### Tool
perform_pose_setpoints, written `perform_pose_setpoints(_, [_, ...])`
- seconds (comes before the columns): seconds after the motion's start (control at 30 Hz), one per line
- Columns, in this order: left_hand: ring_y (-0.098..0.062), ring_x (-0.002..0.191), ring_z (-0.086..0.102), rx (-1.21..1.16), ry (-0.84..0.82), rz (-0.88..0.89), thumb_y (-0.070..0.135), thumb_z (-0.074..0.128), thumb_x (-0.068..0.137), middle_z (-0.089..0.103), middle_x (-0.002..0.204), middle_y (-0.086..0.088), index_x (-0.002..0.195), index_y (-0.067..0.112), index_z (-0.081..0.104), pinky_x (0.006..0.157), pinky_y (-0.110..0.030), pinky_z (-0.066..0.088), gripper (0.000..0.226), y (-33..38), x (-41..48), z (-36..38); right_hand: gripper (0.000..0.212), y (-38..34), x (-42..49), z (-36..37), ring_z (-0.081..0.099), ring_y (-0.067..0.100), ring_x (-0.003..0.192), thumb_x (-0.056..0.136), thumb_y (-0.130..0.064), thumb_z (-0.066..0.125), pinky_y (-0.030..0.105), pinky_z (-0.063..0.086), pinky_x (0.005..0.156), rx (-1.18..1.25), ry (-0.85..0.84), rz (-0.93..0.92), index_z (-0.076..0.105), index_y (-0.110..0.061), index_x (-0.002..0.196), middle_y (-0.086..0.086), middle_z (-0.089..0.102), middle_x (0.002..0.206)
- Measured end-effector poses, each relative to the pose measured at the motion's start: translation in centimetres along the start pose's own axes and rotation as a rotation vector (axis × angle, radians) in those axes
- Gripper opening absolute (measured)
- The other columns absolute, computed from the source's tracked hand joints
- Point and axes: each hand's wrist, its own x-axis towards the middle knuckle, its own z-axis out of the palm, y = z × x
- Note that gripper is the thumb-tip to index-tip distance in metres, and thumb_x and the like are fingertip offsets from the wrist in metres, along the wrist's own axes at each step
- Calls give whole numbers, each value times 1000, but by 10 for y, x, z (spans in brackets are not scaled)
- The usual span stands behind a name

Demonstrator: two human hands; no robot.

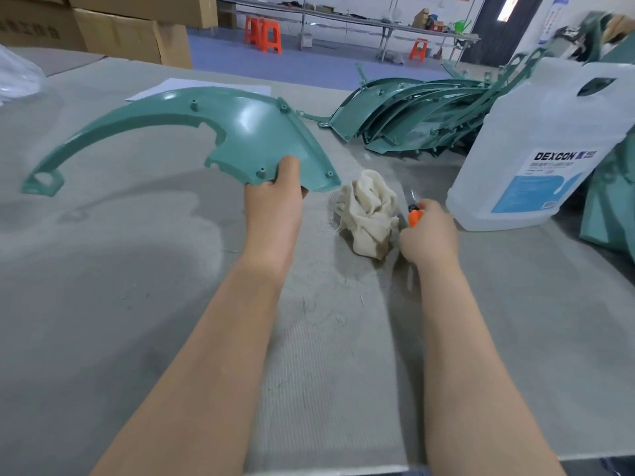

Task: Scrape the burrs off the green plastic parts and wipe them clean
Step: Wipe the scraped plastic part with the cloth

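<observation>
Left hand (275, 197) pinches the green part (192, 132) by its wide end, long arm sweeping off toward 9 o'clock; right hand (429, 235) grips the orange-handled scraper (414, 216) at its 3 o'clock, so it's gotta cross the rag (367, 211).

Clear plastic jug (539, 146) with blue DEXCON label stands on the grey table (137, 304), just right of the right hand. White paper sheet (192, 87) lies flat beyond the left hand. Cardboard boxes (130, 32) stacked far left of it. Orange stools (264, 36) and a long bench (360, 20) well behind both hands.
</observation>
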Motion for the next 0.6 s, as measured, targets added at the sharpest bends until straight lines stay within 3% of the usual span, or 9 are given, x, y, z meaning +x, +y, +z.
perform_pose_setpoints(0.13, [-5,74,61,-38,-7,9,4,51,88,64,71,18,86,26,57,79,-27,56,24,3,1,-1,44,3,1,4,38,36,131,95,-11,44,41,32,108,-65,73,32,44,-14,139,15,49,140])
perform_pose_setpoints(0.23, [-5,74,60,-33,-16,13,2,51,88,63,70,18,85,27,57,79,-26,57,25,3,2,-3,42,-7,-4,7,37,29,134,100,-32,44,40,27,112,66,274,-158,47,-14,138,10,51,140])
perform_pose_setpoints(0.3, [-4,69,58,-24,-22,12,2,50,87,61,65,19,82,25,56,77,-27,55,24,2,2,-4,50,-17,-8,11,38,26,134,96,-46,51,38,26,112,118,281,-300,49,-18,137,6,52,139])
perform_pose_setpoints(0.37, [-6,65,54,-6,-11,9,3,51,87,57,60,18,78,24,53,72,-30,52,23,1,3,-4,58,-24,-12,19,38,28,133,89,-53,57,38,25,111,12,199,-337,47,-21,137,5,51,139])
perform_pose_setpoints(0.43, [-8,66,52,14,7,6,3,51,86,57,61,17,78,24,52,73,-33,49,23,1,4,-4,58,-25,-15,28,36,32,131,88,-49,60,42,26,110,-125,88,-271,44,-21,136,8,49,139])
perform_pose_setpoints(0.5, [-11,75,56,45,20,17,4,52,86,62,73,15,83,26,53,82,-37,53,22,1,4,-3,48,-26,-16,34,40,34,127,91,-36,60,44,28,105,-167,83,-241,45,-17,132,12,52,133])
perform_pose_setpoints(0.53, [-11,78,58,61,23,23,5,52,87,63,78,14,86,27,54,86,-39,53,22,1,4,-3,41,-28,-15,33,44,33,123,93,-29,58,43,31,103,-99,131,-262,47,-15,130,12,56,128])
perform_pose_setpoints(0.6, [-9,79,58,82,19,18,7,53,87,63,79,14,87,28,55,89,-41,53,21,0,3,-3,29,-33,-16,24,54,27,112,95,-19,53,40,39,99,301,282,-260,51,-11,123,8,62,116])
